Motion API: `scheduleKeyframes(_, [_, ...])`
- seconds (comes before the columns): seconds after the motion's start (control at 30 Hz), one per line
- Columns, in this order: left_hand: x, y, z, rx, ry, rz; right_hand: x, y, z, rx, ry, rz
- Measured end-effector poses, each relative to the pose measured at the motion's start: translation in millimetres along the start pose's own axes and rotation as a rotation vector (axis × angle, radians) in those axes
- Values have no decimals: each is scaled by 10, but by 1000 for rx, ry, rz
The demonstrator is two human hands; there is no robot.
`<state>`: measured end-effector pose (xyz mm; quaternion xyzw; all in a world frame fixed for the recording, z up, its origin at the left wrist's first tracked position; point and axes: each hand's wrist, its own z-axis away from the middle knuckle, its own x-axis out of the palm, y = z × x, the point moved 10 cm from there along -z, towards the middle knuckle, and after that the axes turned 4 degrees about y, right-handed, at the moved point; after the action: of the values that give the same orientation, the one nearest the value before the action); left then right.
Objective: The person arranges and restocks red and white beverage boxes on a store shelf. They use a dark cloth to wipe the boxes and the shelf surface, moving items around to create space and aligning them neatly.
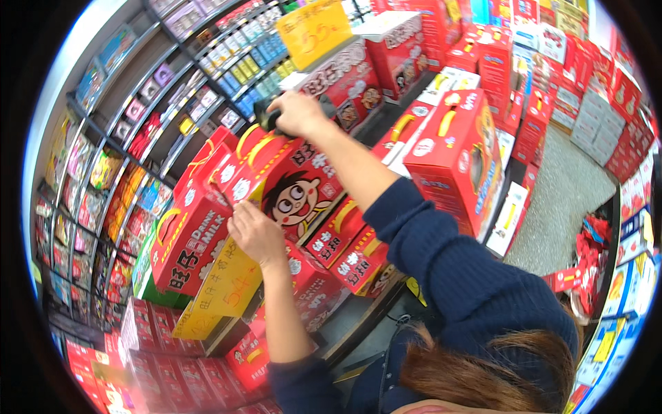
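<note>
My right hand (300, 111) is closed around a dark cloth (268, 115), which hangs over the far end of a red carton with a cartoon face (297, 199). My left hand (256, 233) lies on the near corner of that carton, fingers close together; whether they grip it is hidden. Beside this hand stands a red milk carton with a yellow handle (189, 243). Below it is a yellow handwritten price sign (222, 292). Smaller red gift boxes with yellow handles (357, 264) are lined up along the carton's right side.
Dark metal shelves (150, 98) full of packaged goods rise on the left. Another yellow price sign (315, 32) stands above red cartons (349, 83) at the back. A large red carton (450, 160) is at right, by the speckled floor (556, 191). Red wrapping (587, 264) lies lower right.
</note>
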<state>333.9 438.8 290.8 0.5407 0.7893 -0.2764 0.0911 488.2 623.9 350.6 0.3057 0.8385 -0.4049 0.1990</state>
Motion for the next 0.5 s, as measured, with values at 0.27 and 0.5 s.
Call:
scheduleKeyframes(0.27, [-92,-84,-1,63,-55,195,622,-1548,884,-370,-369,40])
scheduleKeyframes(0.5, [-1166,-59,819,43,-12,598,-645,-134,1694,-78,-151,-246])
